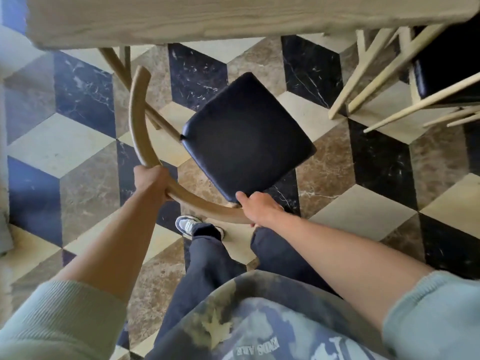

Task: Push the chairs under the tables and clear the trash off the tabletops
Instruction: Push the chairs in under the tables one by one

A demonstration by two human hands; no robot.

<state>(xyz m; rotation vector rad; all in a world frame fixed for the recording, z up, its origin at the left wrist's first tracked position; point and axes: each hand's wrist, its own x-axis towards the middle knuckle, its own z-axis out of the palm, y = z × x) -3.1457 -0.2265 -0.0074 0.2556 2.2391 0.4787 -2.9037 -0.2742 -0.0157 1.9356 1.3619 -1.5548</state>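
Both hands, left (152, 179) and right (255, 207), grip the chair (246, 136) rail (seat skewed): square it, then slide under the worktop (233, 19) at upper frame.

Bench (181, 16) cut off by top edge; top surface mostly out of view. Second chair (441, 71) at right cropped by frame edge, seat partly under bench. Near chair (246, 133): legs hidden beneath seat. Left hand (152, 181) fingers wrapped behind backrest rail, unseen. Right hand (259, 207) fingertips hidden under rail. Shirt print blurred, unreadable.
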